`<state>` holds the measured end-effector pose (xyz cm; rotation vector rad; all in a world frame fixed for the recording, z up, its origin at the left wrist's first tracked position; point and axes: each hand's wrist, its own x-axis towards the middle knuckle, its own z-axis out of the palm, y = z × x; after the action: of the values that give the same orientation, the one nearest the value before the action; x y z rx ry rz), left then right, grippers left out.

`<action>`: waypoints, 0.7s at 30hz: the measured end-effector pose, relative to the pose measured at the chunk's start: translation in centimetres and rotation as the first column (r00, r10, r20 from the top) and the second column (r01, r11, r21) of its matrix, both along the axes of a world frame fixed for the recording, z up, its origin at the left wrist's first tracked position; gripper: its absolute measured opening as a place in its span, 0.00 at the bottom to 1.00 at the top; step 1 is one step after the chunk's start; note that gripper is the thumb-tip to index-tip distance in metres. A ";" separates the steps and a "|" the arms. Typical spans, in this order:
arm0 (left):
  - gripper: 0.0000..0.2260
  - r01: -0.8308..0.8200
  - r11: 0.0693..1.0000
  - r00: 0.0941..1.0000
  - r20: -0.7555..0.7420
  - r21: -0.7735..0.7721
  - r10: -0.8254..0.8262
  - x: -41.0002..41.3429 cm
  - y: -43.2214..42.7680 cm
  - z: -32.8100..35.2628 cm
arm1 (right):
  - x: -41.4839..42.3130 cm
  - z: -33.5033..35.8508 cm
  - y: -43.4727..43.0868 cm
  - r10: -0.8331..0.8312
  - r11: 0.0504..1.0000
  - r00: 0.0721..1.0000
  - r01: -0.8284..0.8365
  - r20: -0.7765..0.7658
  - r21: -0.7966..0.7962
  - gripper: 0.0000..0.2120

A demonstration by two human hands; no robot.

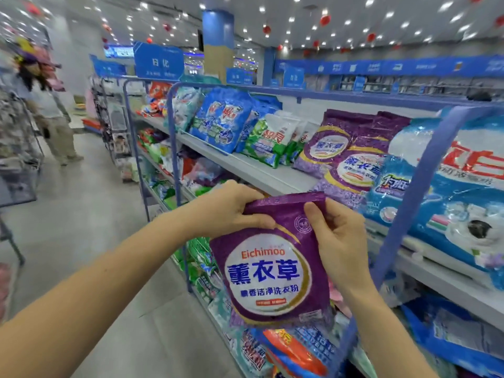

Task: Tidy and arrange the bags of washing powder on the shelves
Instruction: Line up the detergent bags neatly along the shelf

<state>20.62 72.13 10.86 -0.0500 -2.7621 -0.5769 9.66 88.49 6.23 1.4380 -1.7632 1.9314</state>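
My left hand (226,211) and right hand (338,236) pinch the top of the purple bag (275,268) — it hangs upright, the matching stack (351,148) just beyond, rightward.

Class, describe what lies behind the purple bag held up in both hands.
Around the purple bag, lower-shelf stock shows: green bags to its left, an orange-and-blue bag below its bottom edge. Whatever sits directly behind it is covered.

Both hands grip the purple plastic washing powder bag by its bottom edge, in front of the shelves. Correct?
Not quite. In the head view the left hand and right hand grip the purple plastic washing powder bag by its top edge, in front of the grey shelves.
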 end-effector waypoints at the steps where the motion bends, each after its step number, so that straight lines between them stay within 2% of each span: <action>1: 0.11 0.056 0.995 0.997 -0.051 0.080 -0.052 -0.5 -1.4 0.3 | -0.6 0.7 -1.1 -0.025 1.000 0.999 0.025 -0.022 -0.010 0.12; 2: 0.06 0.090 0.984 0.994 -0.074 0.152 -0.079 -1.0 -2.8 0.7 | -1.4 1.5 -2.1 -0.045 0.999 0.998 0.045 -0.040 -0.018 0.14; 3: 0.06 0.099 0.972 0.993 -0.080 0.213 -0.084 -1.6 -4.4 0.7 | -2.3 2.2 -3.1 -0.056 0.998 0.997 0.055 -0.054 -0.030 0.15; 6: 0.09 0.072 0.941 0.996 -0.073 0.331 -0.051 -3.6 -8.7 0.1 | -5.3 4.0 -5.8 -0.060 0.997 0.998 0.059 -0.029 -0.052 0.19; 9: 0.13 0.046 0.878 0.984 -0.174 0.477 0.043 -6.4 -11.5 0.1 | -7.9 4.8 -7.9 -0.133 0.988 0.991 0.132 -0.009 -0.079 0.22; 12: 0.14 0.133 0.740 0.923 -0.354 0.660 0.149 -9.9 -13.2 0.9 | -10.6 4.9 -9.5 -0.235 0.963 0.967 0.245 0.095 -0.115 0.21; 14: 0.14 0.220 0.617 0.866 -0.442 0.755 0.232 -12.1 -14.0 1.6 | -12.3 4.9 -10.5 -0.217 0.960 0.951 0.249 0.219 -0.128 0.21; 16: 0.11 0.253 0.583 0.813 -0.496 0.772 0.304 -14.4 -14.6 2.1 | -13.5 5.2 -11.4 -0.215 0.956 0.937 0.260 0.275 -0.138 0.21; 19: 0.06 0.293 0.583 0.740 -0.565 0.758 0.363 -17.4 -15.1 3.1 | -14.7 6.5 -12.7 -0.303 0.923 0.928 0.342 0.218 -0.174 0.21; 21: 0.04 0.356 0.536 0.707 -0.596 0.765 0.381 -19.6 -15.8 4.0 | -15.3 7.8 -13.7 -0.349 0.894 0.918 0.387 0.189 -0.226 0.21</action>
<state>1.01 56.32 14.87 -0.0164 -1.4568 -1.4877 -5.63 74.78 14.03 0.8243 -1.6169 2.0000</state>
